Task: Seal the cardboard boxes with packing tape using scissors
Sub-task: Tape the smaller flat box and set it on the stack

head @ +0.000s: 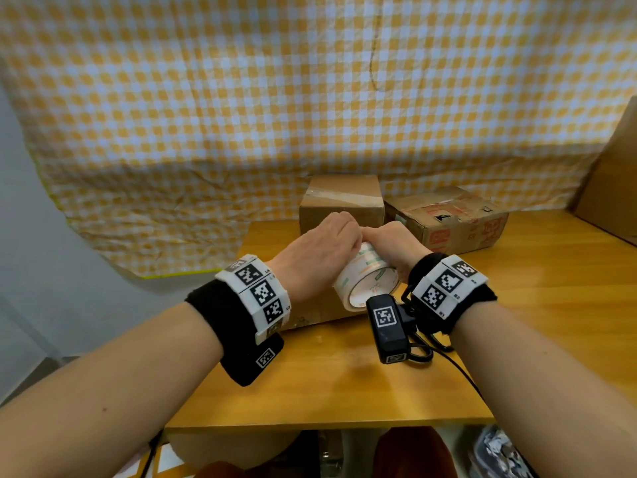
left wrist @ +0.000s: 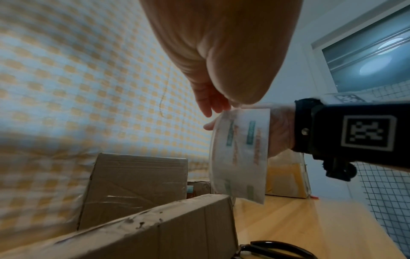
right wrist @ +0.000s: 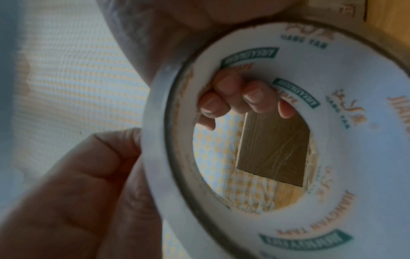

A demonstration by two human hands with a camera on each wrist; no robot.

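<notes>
Big checked cloth [head: 241, 98] hangs across the back, wooden table [head: 517, 322] out front. Three cardboard boxes on it: a tall box [head: 341, 201] at the back centre, a worn box with red print [head: 448, 219] just to its right, and a flat box [left wrist: 155, 227] nearest, mostly hidden under the hands. Both hands are raised over that near box with the tape roll [head: 365, 281] between them. The right hand [head: 393, 243] grasps the roll, fingers [right wrist: 233, 94] curled through the core. The left hand [head: 320, 250] is at the roll's top edge, fingers bent onto the outer face; whether it pinches the tape end, I cannot tell. Black scissor handles [left wrist: 277, 250] lie on the table right beside the near box
</notes>
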